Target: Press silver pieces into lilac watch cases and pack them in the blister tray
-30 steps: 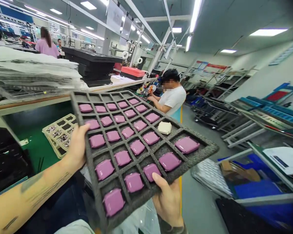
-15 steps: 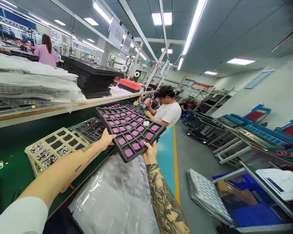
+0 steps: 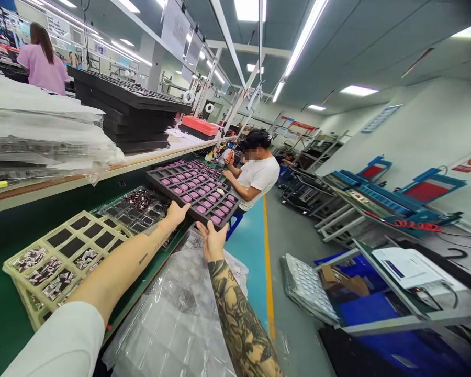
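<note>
A black foam tray (image 3: 168,195) with rows of purple pieces and one whitish piece is over the green bench, tilted slightly. My left hand (image 3: 177,213) grips its near left edge. At its near right corner is my right hand (image 3: 212,240), fingers and thumb against the edge from below. To the left lie beige compartment trays (image 3: 68,228) with small parts and black pads. A clear tray (image 3: 137,207) with dark reddish bits sits between them and the foam tray. Below my hands is a plastic-wrapped stack (image 3: 172,314).
A person in a white shirt (image 3: 264,177) sits just beyond the tray. On the shelf stand black trays (image 3: 121,107), wrapped white sheets (image 3: 39,128) and a red-topped box (image 3: 199,125). Right of the aisle are a cart (image 3: 392,314) and blue equipment (image 3: 427,186).
The foam tray has moved away from me and down toward the bench, looking flatter. Both hands have gone with it, my right hand shifting left. The view has turned to the right.
</note>
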### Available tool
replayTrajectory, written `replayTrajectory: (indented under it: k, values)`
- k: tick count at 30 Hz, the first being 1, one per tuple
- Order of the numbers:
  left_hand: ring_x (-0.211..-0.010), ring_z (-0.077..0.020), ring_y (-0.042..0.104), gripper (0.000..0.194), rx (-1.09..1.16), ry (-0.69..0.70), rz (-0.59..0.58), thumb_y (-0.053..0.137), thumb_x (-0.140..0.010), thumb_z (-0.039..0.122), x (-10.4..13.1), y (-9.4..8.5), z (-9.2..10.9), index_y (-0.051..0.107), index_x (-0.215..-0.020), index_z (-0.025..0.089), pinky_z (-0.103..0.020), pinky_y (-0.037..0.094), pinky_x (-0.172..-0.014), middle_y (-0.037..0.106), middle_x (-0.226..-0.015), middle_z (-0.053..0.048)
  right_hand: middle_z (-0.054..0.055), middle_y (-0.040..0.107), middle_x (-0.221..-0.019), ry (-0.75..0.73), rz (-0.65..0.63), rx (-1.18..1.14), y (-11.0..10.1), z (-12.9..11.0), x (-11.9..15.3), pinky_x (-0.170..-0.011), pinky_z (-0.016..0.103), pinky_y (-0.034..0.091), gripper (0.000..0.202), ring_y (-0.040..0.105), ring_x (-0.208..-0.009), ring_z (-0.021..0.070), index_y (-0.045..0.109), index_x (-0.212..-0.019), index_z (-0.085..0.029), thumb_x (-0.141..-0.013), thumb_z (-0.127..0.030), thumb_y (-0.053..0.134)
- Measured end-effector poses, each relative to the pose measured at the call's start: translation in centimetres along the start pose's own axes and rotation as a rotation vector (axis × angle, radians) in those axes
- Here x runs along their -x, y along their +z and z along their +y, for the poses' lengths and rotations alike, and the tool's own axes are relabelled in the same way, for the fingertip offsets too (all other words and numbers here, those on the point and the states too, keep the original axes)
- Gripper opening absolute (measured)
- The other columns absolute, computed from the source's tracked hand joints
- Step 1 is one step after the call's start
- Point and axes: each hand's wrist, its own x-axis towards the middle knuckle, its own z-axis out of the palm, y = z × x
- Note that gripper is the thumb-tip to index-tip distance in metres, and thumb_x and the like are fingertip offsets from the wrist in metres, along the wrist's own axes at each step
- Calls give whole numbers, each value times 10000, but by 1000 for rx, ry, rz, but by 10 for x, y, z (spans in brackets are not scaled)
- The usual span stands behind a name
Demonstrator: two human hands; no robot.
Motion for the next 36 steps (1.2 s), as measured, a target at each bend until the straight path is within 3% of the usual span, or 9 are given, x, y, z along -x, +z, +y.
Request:
replayTrajectory:
  k: [5,9,14,19,23,26,28,30,36]
  values:
    - [-1195,-291,733,433,-138,68,-37,796,-1038,332,40,-45,1,681,-1425,175,-525,635,-1056,714,-1395,-134,72,729,-1313,-42,138,179,50,4,-51,-880,446,749,896,815,-859,166,270,-1730,-319,-982,-396,758]
    - [-1180,-282,725,538,-205,216,-79,808,-911,142,122,-81,10,685,-1431,207,-502,584,-1139,745,-1339,-127,130,693,-1442,-76,240,400,74,2,-74,-968,458,699,555,770,-1135,248,558,-1566,-209,-1073,-384,744]
    - [-1318,-314,709,495,-339,466,-148,718,-1020,243,238,-129,37,656,-1507,306,-498,596,-1161,729,-1452,-106,124,644,-1531,-103,325,671,77,-22,-82,-1133,560,610,455,676,-1345,308,667,-1456,-210,-1063,-418,765]
    - [-1374,-274,730,560,-539,562,56,698,-1077,264,355,-192,-14,575,-1608,393,-374,617,-1164,733,-1527,-69,201,550,-1578,-192,260,704,89,-29,-29,-1232,591,521,631,607,-1428,343,535,-1587,-156,-1027,-354,750]
    - [-1074,-220,817,358,-505,355,408,663,-1104,249,435,-220,-82,700,-1455,310,-315,671,-985,834,-1246,-81,124,658,-1428,-275,-217,622,108,-15,94,-1104,467,609,582,728,-1190,244,526,-1587,-222,-1039,-357,666]
    - [-874,-184,798,246,-404,207,678,623,-1129,274,473,-230,-112,742,-1341,237,-295,666,-847,838,-1057,-72,100,770,-1282,-655,-1345,487,123,-21,199,-1051,430,621,383,754,-1159,256,708,-1421,-256,-1048,-341,711]
    - [-849,-180,786,251,-387,174,778,614,-1133,292,489,-238,-119,749,-1330,217,-297,656,-818,834,-1045,-82,87,797,-1262,-890,-1768,443,135,-24,260,-1017,409,624,339,767,-1148,256,719,-1421,-278,-1088,-311,667]
    - [-876,-191,783,267,-414,177,871,604,-1136,295,505,-250,-118,752,-1346,223,-311,650,-816,834,-1075,-97,88,803,-1235,-1076,-1897,473,149,-17,311,-923,381,632,338,786,-1072,251,700,-1444,-273,-1128,-324,593]
    - [-1017,-229,798,261,-664,184,1219,594,-1131,240,590,-300,-106,767,-1325,257,-370,650,-940,831,-1146,-98,79,782,-909,-1255,-1775,1056,184,48,388,-522,312,356,334,748,-653,231,706,-1398,-229,-1123,-360,568]
